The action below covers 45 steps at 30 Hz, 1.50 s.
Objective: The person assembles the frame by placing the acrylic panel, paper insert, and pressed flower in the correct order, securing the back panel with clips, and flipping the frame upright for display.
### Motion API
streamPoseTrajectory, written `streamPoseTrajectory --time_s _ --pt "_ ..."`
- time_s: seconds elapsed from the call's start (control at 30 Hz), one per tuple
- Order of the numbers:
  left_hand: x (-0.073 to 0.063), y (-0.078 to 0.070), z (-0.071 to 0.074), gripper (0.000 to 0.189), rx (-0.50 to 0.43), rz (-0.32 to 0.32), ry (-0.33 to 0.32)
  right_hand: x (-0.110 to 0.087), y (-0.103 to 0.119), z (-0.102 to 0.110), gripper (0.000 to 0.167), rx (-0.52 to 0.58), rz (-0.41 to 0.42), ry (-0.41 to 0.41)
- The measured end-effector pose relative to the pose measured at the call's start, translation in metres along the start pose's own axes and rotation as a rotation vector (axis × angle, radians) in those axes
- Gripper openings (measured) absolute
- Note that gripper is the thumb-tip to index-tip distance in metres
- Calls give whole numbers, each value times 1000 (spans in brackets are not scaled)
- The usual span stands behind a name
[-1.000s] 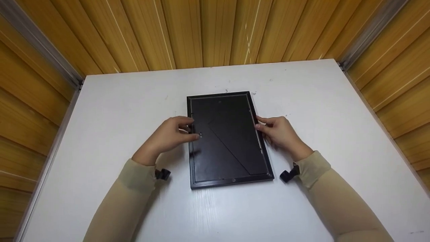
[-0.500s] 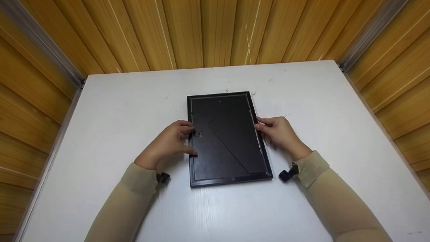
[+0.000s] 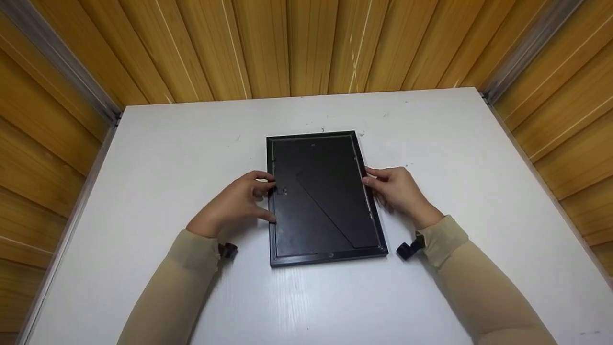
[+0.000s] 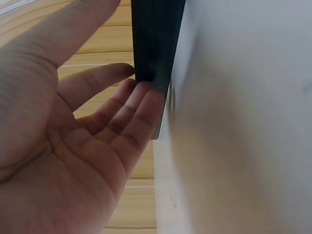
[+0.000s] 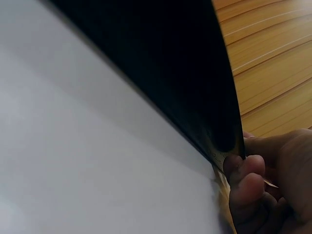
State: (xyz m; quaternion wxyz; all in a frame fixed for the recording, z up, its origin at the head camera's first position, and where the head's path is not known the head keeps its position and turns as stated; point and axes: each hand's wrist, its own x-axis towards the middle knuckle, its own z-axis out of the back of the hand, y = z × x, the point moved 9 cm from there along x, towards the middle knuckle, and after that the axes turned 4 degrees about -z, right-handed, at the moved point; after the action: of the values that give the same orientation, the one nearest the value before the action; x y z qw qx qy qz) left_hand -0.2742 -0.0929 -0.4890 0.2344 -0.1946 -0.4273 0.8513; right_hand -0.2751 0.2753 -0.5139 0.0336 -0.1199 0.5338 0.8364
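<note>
Black frame (image 3: pixel 329 258), backing board (image 3: pixel 306 220) inside, left hand (image 3: pixel 242 199) spread against edge, right hand (image 3: pixel 400 192) pinching opposite edge

One white tabletop (image 3: pixel 191 139) is carrying one black frame (image 3: pixel 325 196), while two hands (image 3: pixel 237 201) (image 3: pixel 401 194), two tan sleeves (image 3: pixel 167 287) (image 3: pixel 488 287), two black wrist devices (image 3: pixel 229 251) (image 3: pixel 406 250), three wood-panelled walls (image 3: pixel 306 48) (image 3: pixel 48 167) (image 3: pixel 570 143) at far, left and right, and two metal corner posts (image 3: pixel 62 60) (image 3: pixel 531 45) are showing.
</note>
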Motion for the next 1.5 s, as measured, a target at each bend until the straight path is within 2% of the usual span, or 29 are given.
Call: streamPoseTrajectory --time_s 0.17,0.37,0.53,0.87,1.1,1.5 --pt "0 -1 1 88 -6 -1 -4 1 1 0 51 0 4 1" --pt "1 -4 1 99 19 -23 -2 -3 4 -4 52 3 -12 38" --pt "3 -2 2 104 -23 2 -17 -5 3 -5 54 2 -31 64" --pt "3 -2 1 108 -3 12 -30 -9 6 -8 60 -50 4 130" --pt "4 -4 1 109 -6 18 -43 -9 7 -7 61 -61 6 133" --pt "3 -7 1 107 72 30 -47 -13 11 -12 63 -89 -19 211"
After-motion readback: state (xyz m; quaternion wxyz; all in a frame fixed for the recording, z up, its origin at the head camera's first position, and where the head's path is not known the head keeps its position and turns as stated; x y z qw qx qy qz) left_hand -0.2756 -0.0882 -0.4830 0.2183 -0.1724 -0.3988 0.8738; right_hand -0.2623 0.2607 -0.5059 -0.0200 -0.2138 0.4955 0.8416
